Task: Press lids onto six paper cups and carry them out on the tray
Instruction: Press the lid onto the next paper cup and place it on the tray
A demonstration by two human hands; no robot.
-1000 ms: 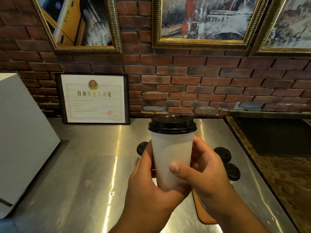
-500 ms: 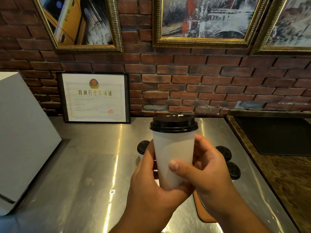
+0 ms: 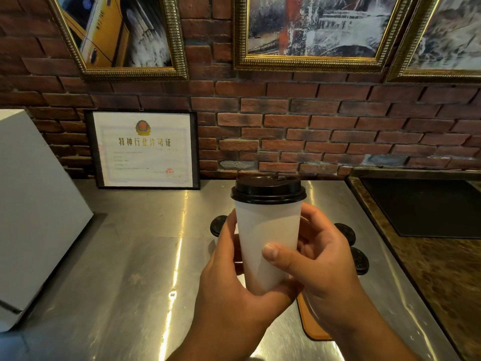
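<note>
A white paper cup (image 3: 268, 230) with a black lid (image 3: 268, 188) on top is held upright above the steel counter. My left hand (image 3: 229, 290) grips its lower body from the left, and my right hand (image 3: 320, 264) grips it from the right with the thumb across the front. Behind my hands, black lids of other cups show: one lid (image 3: 217, 225) at the left and two lids (image 3: 347, 233) (image 3: 360, 260) at the right. A brown tray (image 3: 312, 327) peeks out under my right wrist; most of it is hidden.
The steel counter (image 3: 130, 256) runs to a brick wall with a framed certificate (image 3: 144, 149) leaning on it. A white box (image 3: 33, 209) stands at the left. A dark stone top with a black panel (image 3: 424, 207) adjoins on the right.
Almost nothing: the cup and both hands stay in the same grip, with only a slight drift to the right in view.
</note>
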